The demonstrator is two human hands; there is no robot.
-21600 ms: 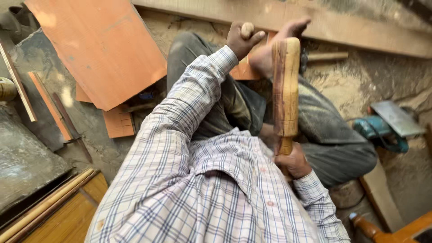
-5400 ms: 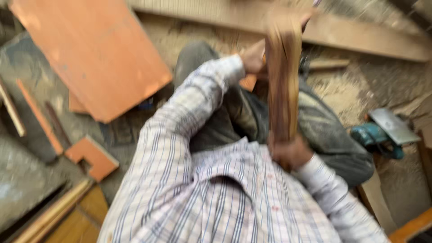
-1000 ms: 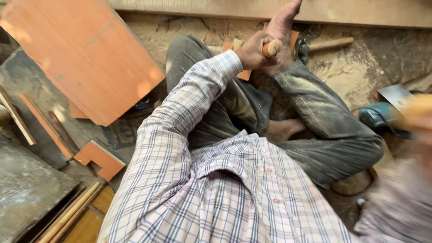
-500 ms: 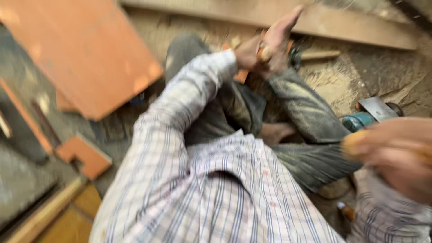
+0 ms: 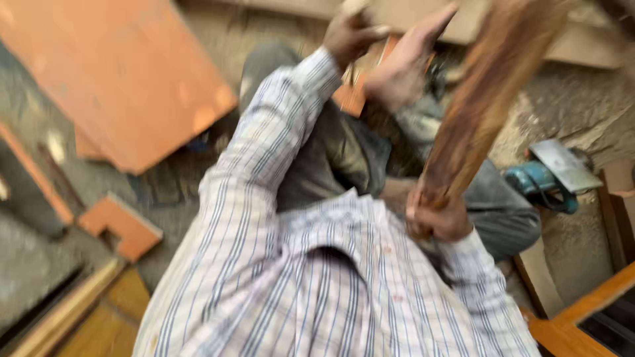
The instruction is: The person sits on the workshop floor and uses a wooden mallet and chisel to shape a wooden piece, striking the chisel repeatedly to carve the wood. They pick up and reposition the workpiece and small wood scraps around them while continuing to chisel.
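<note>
Sawdust-strewn floor [image 5: 569, 112] blurs behind the right hand [image 5: 440, 218] clenched around a smeared wooden mallet [image 5: 486, 106], while the left hand [image 5: 350, 33] grips a tool cut off at the top edge.

Plaid shirt [image 5: 317, 284], orange board [image 5: 126, 79], brown mallet [image 5: 486, 99]

Soft, even daylight, fairly bright, with no glare and only faint shadows. Motion blur smears everything, worst on the wooden club [image 5: 486, 99] toward one o'clock and the orange board [image 5: 126, 79] at ten o'clock; nothing is crisp.
</note>
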